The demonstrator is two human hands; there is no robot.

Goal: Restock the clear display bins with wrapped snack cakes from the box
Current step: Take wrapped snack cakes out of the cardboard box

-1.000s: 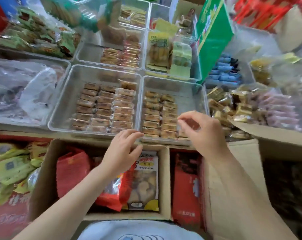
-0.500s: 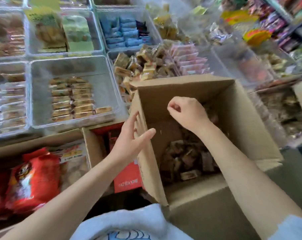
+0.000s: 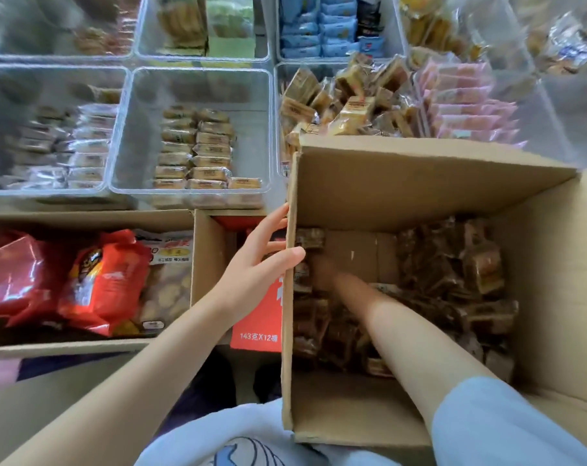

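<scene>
- Right grip had gone from the box's rim half a second before to deep among the snack cakes at the bottom; in that shadow I could not tell whether its fingers had closed on one.
- Left grip had moved from just off the box onto its left wall, fingers straight outside, thumb hooked over the edge, steadying it.
- Cakes lay loose, mostly along the right and near sides of the box, with bare cardboard showing mid-floor, so the stock looked fairly low.
- Beyond the box's left edge stood the clear bin with its two short rows of cakes and one odd piece at the front right; much of its floor was bare.
- Judged from that, the placing stroke was finished and a fresh pick was under way; many more trips looked needed.
- Left of the box sat another carton holding red snack bags.
</scene>
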